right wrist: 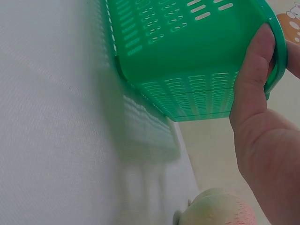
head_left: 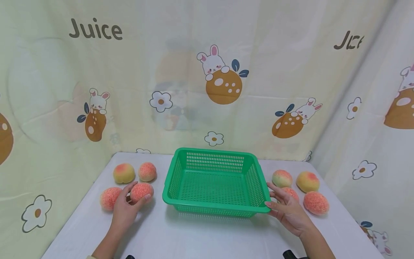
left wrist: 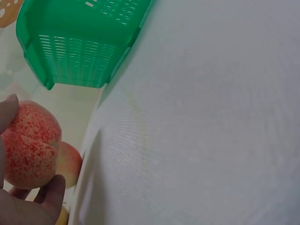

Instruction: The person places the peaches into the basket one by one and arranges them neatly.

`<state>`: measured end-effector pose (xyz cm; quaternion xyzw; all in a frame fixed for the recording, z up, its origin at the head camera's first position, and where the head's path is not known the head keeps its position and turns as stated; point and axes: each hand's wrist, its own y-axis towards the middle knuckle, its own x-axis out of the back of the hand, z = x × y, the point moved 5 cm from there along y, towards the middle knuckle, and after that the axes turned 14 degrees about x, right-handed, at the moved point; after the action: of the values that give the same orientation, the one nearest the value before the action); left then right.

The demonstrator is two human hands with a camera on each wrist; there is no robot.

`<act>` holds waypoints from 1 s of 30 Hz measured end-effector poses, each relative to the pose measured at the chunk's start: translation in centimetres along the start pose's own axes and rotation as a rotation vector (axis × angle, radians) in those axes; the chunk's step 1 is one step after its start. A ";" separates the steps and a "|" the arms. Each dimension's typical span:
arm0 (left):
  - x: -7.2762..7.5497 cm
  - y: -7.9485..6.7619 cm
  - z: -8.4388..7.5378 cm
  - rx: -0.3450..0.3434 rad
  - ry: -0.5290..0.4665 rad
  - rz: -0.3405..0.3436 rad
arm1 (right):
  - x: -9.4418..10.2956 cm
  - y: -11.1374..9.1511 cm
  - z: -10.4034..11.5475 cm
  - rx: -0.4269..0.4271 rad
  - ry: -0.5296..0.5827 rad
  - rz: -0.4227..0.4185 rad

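Observation:
A speckled pink-red peach is held in my left hand, with the thumb on its near side and fingers on its far side. The left wrist view also shows this peach between thumb and fingers; whether it touches the table I cannot tell. My right hand pinches the rim of a green plastic basket at its near right corner. In the right wrist view, the thumb lies on the outside of the basket, and the other fingers are mostly hidden behind the rim.
Left of the basket lie a yellow-red peach and two pinkish ones. On the right are a pale green-pink peach, a yellow one and two pinkish ones, one partly behind my right hand. A printed curtain hangs behind the white table.

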<state>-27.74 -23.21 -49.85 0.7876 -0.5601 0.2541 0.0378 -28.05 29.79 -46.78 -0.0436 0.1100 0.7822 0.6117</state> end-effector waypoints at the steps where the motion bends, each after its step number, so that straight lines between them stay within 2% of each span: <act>1: 0.0 0.0 -0.1 0.001 -0.005 0.001 | 0.0 0.0 0.0 0.001 -0.001 0.001; 11: 0.5 -0.2 -1.0 -0.036 -0.083 -0.003 | 0.0 -0.2 0.0 0.025 0.019 0.018; 30: 0.7 -0.7 -2.7 -0.029 -0.158 0.007 | 0.2 0.0 -0.3 0.032 0.010 0.018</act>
<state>-27.89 -22.62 -46.98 0.8027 -0.5675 0.1832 0.0042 -28.07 29.87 -47.12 -0.0367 0.1260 0.7857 0.6045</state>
